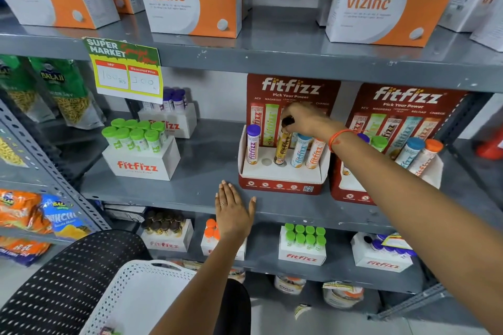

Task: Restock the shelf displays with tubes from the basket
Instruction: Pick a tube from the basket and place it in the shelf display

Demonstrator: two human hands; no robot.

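Head view: right hand (pixel 303 119) grip pinches brown-capped tube (pixel 283 145) in red display (pixel 281 182); left hand (pixel 232 209) spread.

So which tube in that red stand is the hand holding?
The gold, dark-capped tube; the right hand grips its cap. The purple, blue and orange-capped ones stand untouched.

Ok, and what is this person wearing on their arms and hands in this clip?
Both forearms are bare, with no sleeves in view and no gloves. The right hand has an orange thread band around its wrist. The left hand has a thin ring on one finger. No watch or other markings show.
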